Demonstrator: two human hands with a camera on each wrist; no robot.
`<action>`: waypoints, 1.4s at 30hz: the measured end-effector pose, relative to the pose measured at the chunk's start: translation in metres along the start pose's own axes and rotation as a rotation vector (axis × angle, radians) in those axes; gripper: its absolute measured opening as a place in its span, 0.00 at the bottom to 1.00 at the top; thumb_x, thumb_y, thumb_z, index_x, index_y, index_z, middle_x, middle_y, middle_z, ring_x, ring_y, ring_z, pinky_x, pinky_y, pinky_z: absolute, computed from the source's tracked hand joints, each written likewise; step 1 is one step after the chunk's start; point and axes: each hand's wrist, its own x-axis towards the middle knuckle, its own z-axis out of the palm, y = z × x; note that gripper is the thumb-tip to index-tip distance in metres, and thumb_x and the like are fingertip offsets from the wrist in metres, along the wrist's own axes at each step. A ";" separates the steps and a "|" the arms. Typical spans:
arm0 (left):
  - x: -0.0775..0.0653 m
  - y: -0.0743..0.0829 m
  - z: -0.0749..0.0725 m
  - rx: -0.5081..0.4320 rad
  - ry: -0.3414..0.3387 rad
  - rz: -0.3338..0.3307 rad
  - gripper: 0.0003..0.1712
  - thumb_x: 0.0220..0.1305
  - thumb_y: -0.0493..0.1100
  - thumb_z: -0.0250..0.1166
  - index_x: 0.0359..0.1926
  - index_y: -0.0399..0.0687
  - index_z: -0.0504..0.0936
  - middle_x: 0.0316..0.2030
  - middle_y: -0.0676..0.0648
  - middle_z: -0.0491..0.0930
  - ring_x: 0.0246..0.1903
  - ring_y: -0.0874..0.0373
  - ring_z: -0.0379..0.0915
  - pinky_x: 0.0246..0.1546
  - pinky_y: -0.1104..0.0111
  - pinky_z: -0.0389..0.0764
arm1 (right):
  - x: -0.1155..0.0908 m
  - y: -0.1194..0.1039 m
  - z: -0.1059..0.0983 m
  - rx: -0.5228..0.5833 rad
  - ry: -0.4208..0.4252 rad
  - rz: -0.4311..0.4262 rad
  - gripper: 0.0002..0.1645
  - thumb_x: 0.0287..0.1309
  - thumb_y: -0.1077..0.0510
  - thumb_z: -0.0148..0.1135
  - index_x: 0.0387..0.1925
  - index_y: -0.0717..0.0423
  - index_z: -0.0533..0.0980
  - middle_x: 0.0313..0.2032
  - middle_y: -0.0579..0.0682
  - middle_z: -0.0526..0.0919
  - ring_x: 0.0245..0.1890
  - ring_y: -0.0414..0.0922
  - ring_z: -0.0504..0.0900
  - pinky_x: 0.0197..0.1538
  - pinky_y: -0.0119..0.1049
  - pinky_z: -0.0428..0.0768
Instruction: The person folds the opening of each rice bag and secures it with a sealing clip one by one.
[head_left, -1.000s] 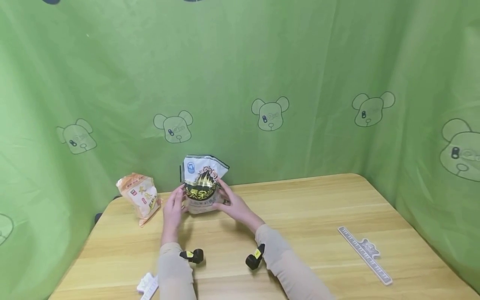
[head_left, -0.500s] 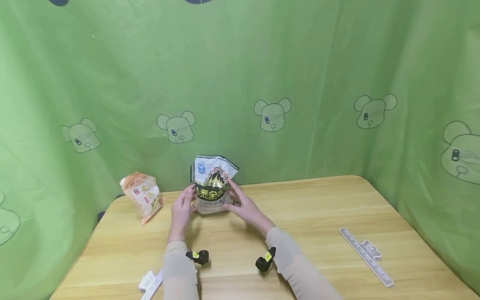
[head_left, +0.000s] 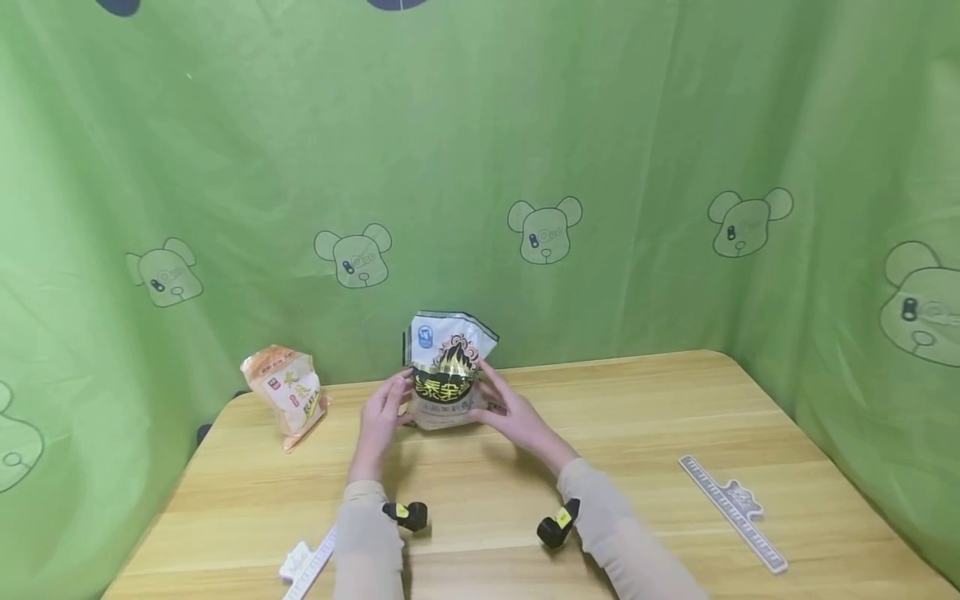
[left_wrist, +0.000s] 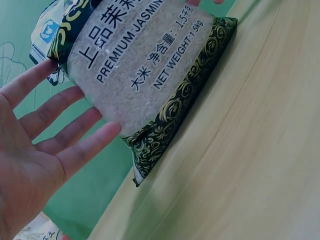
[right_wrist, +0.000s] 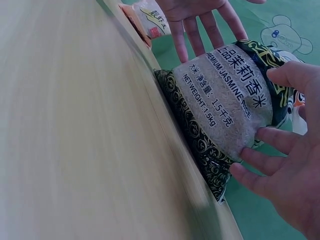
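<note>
A bag of jasmine rice [head_left: 442, 392], clear below with black-and-gold bands and a white top, stands upright near the table's back edge. My left hand [head_left: 384, 417] touches its left side; in the left wrist view the fingers [left_wrist: 75, 137] are spread and nearly straight against the bag. From the other side, my right hand [head_left: 517, 421] presses the bag. In the right wrist view its fingertips [right_wrist: 250, 155] meet the bag's edge, with the thumb [right_wrist: 290, 75] at the front. The bag's back is hidden.
An orange-and-white snack packet [head_left: 288, 396] stands at the back left. One white bag clip [head_left: 738, 512] lies at the right; another clip [head_left: 303, 571], partly covered by the left sleeve, lies near the front. A green curtain [head_left: 450, 150] hangs behind the wooden table [head_left: 622, 433].
The rice bag has shifted to the right along the back of the table, with both hands moving beside it. The snack packet and the clips have stayed put.
</note>
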 end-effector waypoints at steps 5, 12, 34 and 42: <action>0.001 0.001 0.007 0.008 -0.044 0.000 0.26 0.61 0.64 0.46 0.55 0.60 0.72 0.53 0.42 0.75 0.51 0.44 0.72 0.45 0.51 0.77 | -0.007 0.003 -0.011 -0.015 0.005 0.001 0.50 0.51 0.49 0.61 0.67 0.29 0.42 0.66 0.49 0.58 0.64 0.50 0.62 0.63 0.50 0.63; 0.001 0.006 0.016 0.020 -0.132 0.020 0.27 0.64 0.62 0.44 0.56 0.56 0.71 0.55 0.40 0.73 0.52 0.43 0.72 0.49 0.50 0.75 | -0.019 0.005 -0.027 -0.023 0.004 -0.001 0.49 0.52 0.49 0.61 0.67 0.29 0.41 0.67 0.47 0.55 0.64 0.51 0.61 0.64 0.51 0.61; -0.001 0.015 0.052 0.002 -0.304 0.052 0.26 0.66 0.59 0.43 0.58 0.53 0.70 0.56 0.39 0.72 0.53 0.44 0.71 0.50 0.51 0.74 | -0.055 0.012 -0.070 -0.060 0.009 0.004 0.49 0.54 0.51 0.59 0.67 0.31 0.40 0.68 0.52 0.52 0.64 0.54 0.60 0.63 0.52 0.62; -0.014 0.042 0.063 0.023 -0.379 0.110 0.25 0.69 0.50 0.42 0.59 0.40 0.66 0.55 0.33 0.69 0.52 0.37 0.70 0.49 0.49 0.74 | -0.068 0.014 -0.085 -0.052 0.009 -0.003 0.48 0.55 0.53 0.58 0.68 0.34 0.40 0.67 0.57 0.52 0.64 0.57 0.60 0.62 0.55 0.61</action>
